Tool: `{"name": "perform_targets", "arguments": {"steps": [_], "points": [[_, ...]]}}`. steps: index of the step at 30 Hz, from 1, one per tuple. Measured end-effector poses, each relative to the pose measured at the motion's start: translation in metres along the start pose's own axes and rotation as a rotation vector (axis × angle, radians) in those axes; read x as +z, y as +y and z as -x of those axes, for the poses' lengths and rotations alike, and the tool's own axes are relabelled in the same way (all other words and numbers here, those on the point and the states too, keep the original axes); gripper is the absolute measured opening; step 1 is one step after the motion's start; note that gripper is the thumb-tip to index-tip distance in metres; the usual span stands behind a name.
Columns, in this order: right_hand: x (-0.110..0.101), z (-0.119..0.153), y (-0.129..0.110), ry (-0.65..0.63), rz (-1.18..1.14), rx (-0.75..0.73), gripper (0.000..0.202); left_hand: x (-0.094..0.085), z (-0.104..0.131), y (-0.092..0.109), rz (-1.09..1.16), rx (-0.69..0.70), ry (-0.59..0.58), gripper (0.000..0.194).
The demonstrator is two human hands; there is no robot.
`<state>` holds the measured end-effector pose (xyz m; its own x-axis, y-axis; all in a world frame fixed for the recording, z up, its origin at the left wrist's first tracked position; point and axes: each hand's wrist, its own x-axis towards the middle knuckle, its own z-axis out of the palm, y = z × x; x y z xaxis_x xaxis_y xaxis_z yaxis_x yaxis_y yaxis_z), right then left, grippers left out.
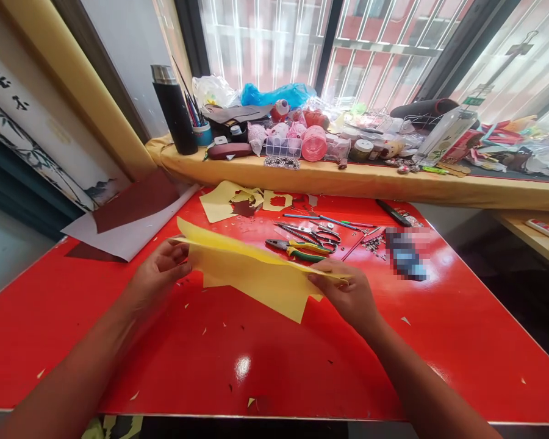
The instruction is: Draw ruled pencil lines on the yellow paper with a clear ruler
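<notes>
A yellow sheet of paper (256, 280), folded or curled along its top, is held up above the red table (174, 366). My left hand (162, 265) pinches its left end between thumb and fingers. At the right end my right hand (343, 286) grips it the same way. Just beyond the paper lie pliers (297, 247) with yellow-green handles and a pair of scissors (308, 231). Cut yellow paper pieces (219, 201) with brown scraps rest farther back.
Brown and white sheets (128, 213) lie at the far left. A black thermos (176, 110), brush pot (202, 133) and many small craft items crowd the window sill. A pixelated dark object (407, 256) lies at right. Small paper scraps dot the tabletop.
</notes>
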<state>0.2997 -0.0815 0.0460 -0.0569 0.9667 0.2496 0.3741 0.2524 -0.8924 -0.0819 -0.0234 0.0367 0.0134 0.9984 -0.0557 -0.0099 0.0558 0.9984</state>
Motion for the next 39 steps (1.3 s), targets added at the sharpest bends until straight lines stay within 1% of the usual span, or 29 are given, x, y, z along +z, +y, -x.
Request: {"name": "perform_targets", "arguments": {"steps": [1, 3, 5, 7, 10, 13, 15, 17, 20, 22, 24, 26, 30, 32, 34, 37, 39], "points": [[0.001, 0.002, 0.004, -0.009, 0.012, 0.010, 0.038, 0.001, 0.001, -0.005, -0.004, -0.014, 0.005, 0.068], [0.005, 0.003, 0.010, -0.008, 0.015, 0.022, 0.039, 0.007, 0.000, -0.008, -0.042, -0.059, -0.008, 0.069], [0.010, 0.002, 0.013, 0.020, -0.017, 0.048, 0.040, 0.014, -0.002, -0.005, -0.078, -0.100, -0.026, 0.068], [0.015, -0.001, 0.014, 0.074, -0.087, 0.105, 0.042, 0.020, -0.007, 0.001, -0.081, -0.102, -0.008, 0.066], [0.017, -0.006, 0.009, 0.152, -0.167, 0.157, 0.047, 0.023, -0.013, 0.010, -0.057, -0.034, 0.051, 0.060], [0.010, -0.010, 0.001, 0.178, -0.161, 0.093, 0.047, 0.018, -0.012, 0.015, 0.022, 0.084, 0.145, 0.052], [0.006, -0.010, -0.002, 0.150, -0.146, 0.043, 0.044, 0.013, -0.007, 0.016, 0.063, 0.117, 0.175, 0.051], [0.007, -0.006, -0.001, 0.103, -0.130, 0.039, 0.040, 0.007, -0.002, 0.015, 0.046, 0.080, 0.141, 0.053], [0.012, 0.001, 0.004, 0.038, -0.116, 0.087, 0.038, -0.002, 0.003, 0.010, -0.061, -0.049, 0.002, 0.058], [0.014, 0.004, 0.006, 0.005, -0.127, 0.121, 0.041, -0.006, 0.004, 0.009, -0.107, -0.122, -0.059, 0.060], [0.014, 0.004, 0.005, -0.019, -0.142, 0.139, 0.043, -0.008, 0.002, 0.009, -0.112, -0.149, -0.057, 0.058], [0.012, 0.001, 0.001, -0.011, -0.150, 0.137, 0.045, -0.007, 0.000, 0.011, -0.114, -0.139, -0.035, 0.055], [0.008, -0.003, -0.010, 0.072, -0.113, 0.083, 0.045, -0.001, -0.003, 0.016, -0.044, -0.022, 0.064, 0.051], [0.008, -0.002, -0.012, 0.080, -0.110, 0.060, 0.044, 0.002, -0.002, 0.016, 0.031, 0.007, 0.100, 0.051], [0.010, -0.001, -0.009, 0.045, -0.115, 0.062, 0.042, 0.002, -0.002, 0.013, 0.062, -0.023, 0.081, 0.053], [0.016, 0.002, 0.000, -0.002, -0.123, 0.107, 0.041, -0.001, -0.002, 0.005, 0.021, -0.120, -0.025, 0.057], [0.021, 0.005, 0.006, 0.007, -0.157, 0.155, 0.043, -0.004, -0.003, 0.000, -0.005, -0.176, -0.084, 0.061]]}}
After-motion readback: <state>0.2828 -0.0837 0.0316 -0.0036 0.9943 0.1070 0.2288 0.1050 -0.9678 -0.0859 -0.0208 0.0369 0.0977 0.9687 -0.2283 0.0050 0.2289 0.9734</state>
